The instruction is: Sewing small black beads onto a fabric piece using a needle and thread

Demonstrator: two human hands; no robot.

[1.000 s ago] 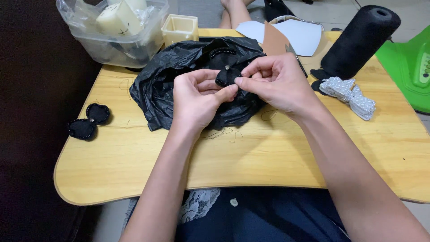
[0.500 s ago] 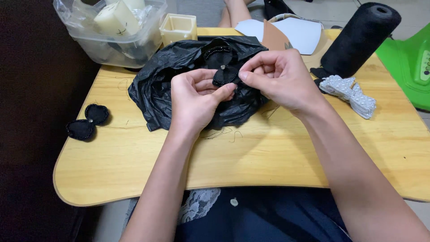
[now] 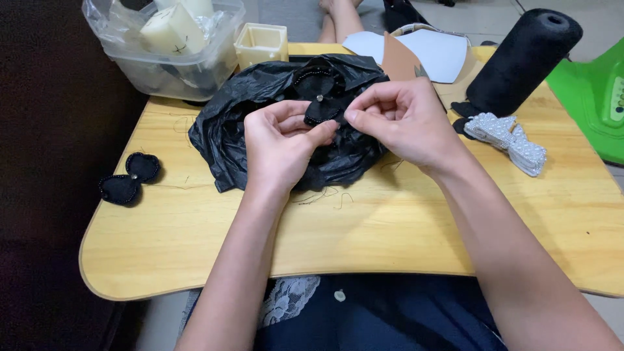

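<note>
Two hands, left hand (image 3: 279, 140) and right hand (image 3: 396, 120), are pinched on a small black bow (image 3: 320, 112) above the black bag (image 3: 260, 110); light, soft, probably best gripped at its edges.

Green plastic thing (image 3: 595, 97) — cut off at right edge.

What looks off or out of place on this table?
One finished black bow lies at the table's left edge, overhanging it. Loose thread scraps litter the wood below the crumpled black bag. Both hands pinch a small black bow. Nothing spilled or broken.
</note>
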